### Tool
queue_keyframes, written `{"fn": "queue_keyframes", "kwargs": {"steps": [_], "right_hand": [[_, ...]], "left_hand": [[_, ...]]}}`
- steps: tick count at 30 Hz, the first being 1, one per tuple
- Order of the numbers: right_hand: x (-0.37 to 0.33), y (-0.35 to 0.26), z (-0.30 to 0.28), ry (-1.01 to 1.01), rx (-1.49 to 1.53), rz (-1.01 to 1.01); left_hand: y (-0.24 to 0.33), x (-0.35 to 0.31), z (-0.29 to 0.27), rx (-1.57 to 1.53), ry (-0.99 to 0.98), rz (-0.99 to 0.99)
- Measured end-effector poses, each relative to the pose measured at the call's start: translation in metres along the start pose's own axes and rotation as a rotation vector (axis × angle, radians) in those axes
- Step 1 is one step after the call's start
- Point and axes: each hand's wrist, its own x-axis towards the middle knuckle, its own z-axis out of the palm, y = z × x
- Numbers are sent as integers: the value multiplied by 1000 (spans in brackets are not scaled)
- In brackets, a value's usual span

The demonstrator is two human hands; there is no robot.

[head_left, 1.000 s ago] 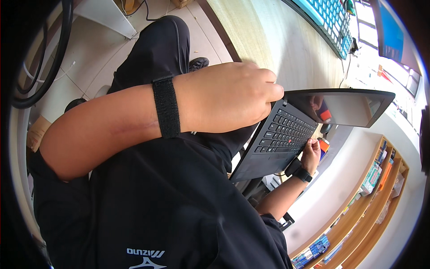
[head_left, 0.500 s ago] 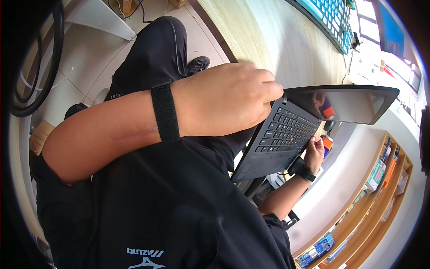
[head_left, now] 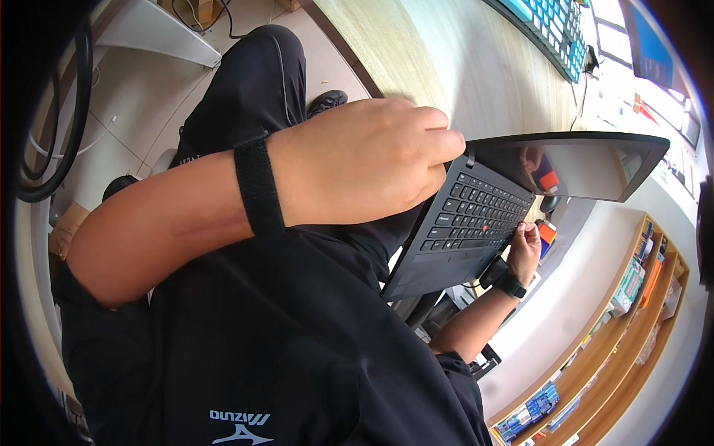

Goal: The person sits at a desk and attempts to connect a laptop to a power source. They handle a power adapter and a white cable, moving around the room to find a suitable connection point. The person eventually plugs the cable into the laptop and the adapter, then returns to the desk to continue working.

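Observation:
A black open laptop (head_left: 465, 256) is held tilted in front of my body, its dark screen (head_left: 573, 167) showing reflections. My left hand (head_left: 364, 163), with a black band on the wrist, is closed at the laptop's left edge near the hinge. Its fingertips are hidden by the hand itself and the laptop. On the opposite side, my right hand (head_left: 525, 249) pinches the right edge of the keyboard half between thumb and fingers. A black watch (head_left: 510, 285) is on that wrist.
A light wooden desk (head_left: 416, 56) bears a blue and white keyboard (head_left: 547, 33). Beyond my right arm stands a wooden shelf (head_left: 595, 357) with boxes. A black computer mouse (head_left: 549, 204) sits past the laptop. Looped black cable (head_left: 74, 141) hangs at far left.
The view has shifted slightly, and the laptop's screen sits a little higher and farther right in it. Both hands keep the same hold on the laptop.

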Motion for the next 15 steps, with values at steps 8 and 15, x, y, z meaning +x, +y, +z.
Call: {"fn": "queue_keyframes", "kwargs": {"steps": [8, 15], "right_hand": [[-1, -3, 3, 13, 12, 8], [0, 2, -2, 9, -6, 10]], "left_hand": [[-3, -3, 0, 9, 21, 0], [-3, -4, -1, 11, 14, 6]]}}
